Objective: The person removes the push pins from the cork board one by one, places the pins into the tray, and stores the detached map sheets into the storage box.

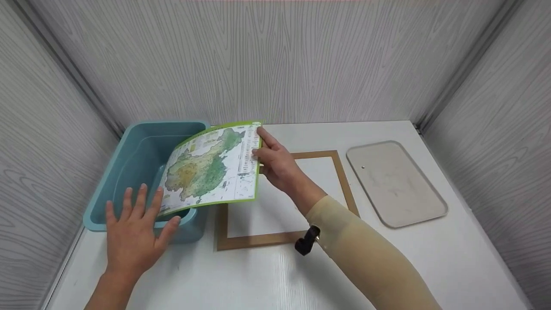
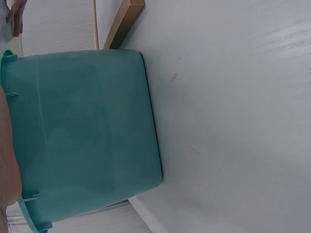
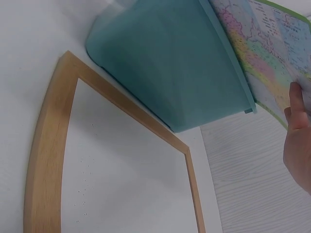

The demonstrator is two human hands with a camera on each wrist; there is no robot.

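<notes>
Map sheet point(image 1: 211, 165) is pinched by our right hand point(image 1: 275, 161) over the teal bin point(image 1: 137, 159); our left hand point(image 1: 133, 228) rests flat on its rim, fingers spread.

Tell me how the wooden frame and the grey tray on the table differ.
The wooden frame is brown with sharp square corners; the grey tray is pale grey with rounded corners. The frame borders a white panel, while the tray is one plain surface. The right hand hovers over the frame; nothing covers the tray. Both lie flat on the white table.
</notes>
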